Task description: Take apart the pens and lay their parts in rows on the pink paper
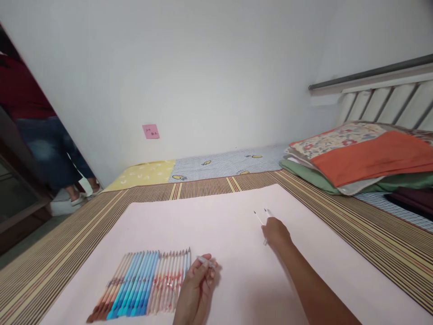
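Note:
My left hand (196, 283) is closed in a pinch around a short whitish piece like a pen (204, 261); the rest of it is hidden by my fingers. A row of pens (138, 284) lies side by side just left of that hand, in brown, blue and pale pink-red groups, most points facing away from me. Farther off to the right, my right hand (277, 232) has its fingers closed on slender white pens (258, 218) with dark tips, low over the pale pink sheet (233, 239). How many it grips, I cannot tell.
A striped mat (341, 225) lies under the sheet. Folded cloths (372, 158) are piled at the right below a white radiator (389, 104). A pink note (150, 131) is on the wall. Another person (43, 131) stands at the far left.

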### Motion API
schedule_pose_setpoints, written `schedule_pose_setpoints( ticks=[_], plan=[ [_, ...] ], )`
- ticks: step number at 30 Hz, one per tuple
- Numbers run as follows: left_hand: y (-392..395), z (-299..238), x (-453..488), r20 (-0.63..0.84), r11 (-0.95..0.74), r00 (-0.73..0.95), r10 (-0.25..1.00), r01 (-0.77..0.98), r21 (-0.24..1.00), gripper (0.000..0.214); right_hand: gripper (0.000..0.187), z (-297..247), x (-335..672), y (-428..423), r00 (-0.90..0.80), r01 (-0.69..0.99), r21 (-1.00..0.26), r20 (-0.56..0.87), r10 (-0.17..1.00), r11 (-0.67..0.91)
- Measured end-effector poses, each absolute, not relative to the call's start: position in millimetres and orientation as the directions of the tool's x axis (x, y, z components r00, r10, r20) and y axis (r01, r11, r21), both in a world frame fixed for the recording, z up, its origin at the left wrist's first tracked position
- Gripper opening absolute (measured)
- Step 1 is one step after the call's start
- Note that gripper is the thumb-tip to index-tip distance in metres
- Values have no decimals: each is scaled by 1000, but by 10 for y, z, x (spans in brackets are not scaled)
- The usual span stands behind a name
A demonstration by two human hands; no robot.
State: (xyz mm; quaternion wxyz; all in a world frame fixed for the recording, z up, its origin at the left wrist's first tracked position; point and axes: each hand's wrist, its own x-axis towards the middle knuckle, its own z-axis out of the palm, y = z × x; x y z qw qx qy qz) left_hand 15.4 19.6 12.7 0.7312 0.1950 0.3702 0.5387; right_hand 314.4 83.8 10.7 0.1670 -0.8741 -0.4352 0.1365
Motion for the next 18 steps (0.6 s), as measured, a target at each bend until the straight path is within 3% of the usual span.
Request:
schedule_pose_setpoints(
  ticks=[10,18],
  plan=[
    [217,140,139,-312,345,173,934,-660,668,19,9,16,3214,939,586,704,-474,-33,810,-528],
    [206,163,142,-329,373,201,923,-685,626,19,26,86,3085,730,541,579,-735,22,841,-353]
  ],
)
